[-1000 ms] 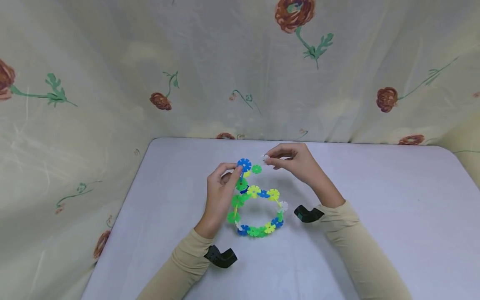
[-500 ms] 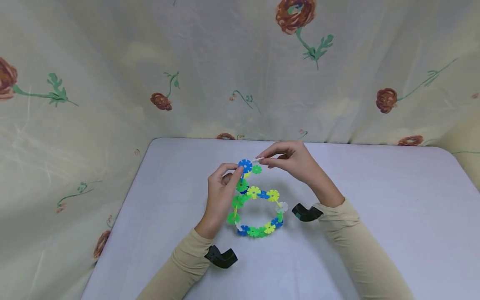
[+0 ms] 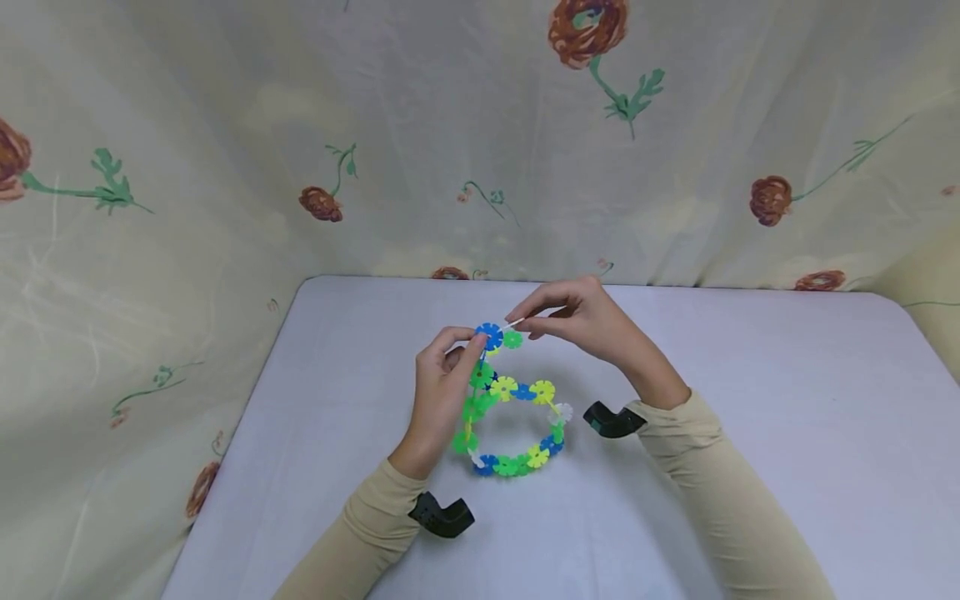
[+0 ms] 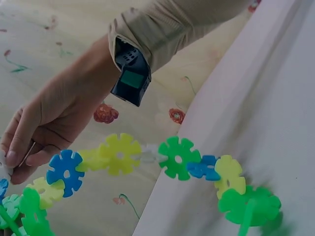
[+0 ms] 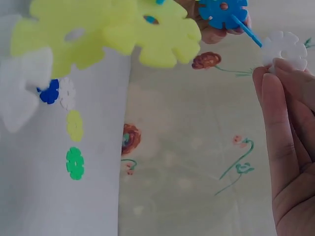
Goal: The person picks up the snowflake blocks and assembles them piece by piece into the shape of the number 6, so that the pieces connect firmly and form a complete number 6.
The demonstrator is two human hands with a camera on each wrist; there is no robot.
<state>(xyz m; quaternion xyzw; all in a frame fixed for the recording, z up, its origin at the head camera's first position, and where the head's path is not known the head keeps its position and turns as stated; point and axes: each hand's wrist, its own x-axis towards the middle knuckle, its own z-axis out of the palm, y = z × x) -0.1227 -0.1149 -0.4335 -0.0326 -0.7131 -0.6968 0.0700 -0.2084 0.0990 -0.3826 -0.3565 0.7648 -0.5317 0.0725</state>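
My left hand point(image 3: 442, 387) pinches a blue snowflake disc point(image 3: 490, 336) at the top of a linked chain of slotted plastic discs. My right hand point(image 3: 573, 321) pinches a white snowflake disc point(image 5: 284, 51) between thumb and fingers. Its rim meets the tip of an edge-on blue disc point(image 5: 247, 31), which slants from the blue disc by my left fingers. Below the hands, the chain forms a ring of green, yellow, blue and white discs, with a yellow disc point(image 3: 543, 392) on its far side. In the left wrist view, my right hand point(image 4: 47, 118) shows beyond the chain.
On the white table point(image 3: 750, 417), a flat green disc point(image 3: 512, 339) lies behind the chain. The right wrist view shows it in a row with a yellow disc point(image 5: 75, 125), a white disc point(image 5: 68, 93) and a dark blue disc point(image 5: 49, 92). A flowered curtain point(image 3: 420, 167) hangs behind.
My right hand has moved left, bringing the white disc up to the blue piece at my left fingers. The white disc has turned edge-on to the head view. My left hand stays nearly still.
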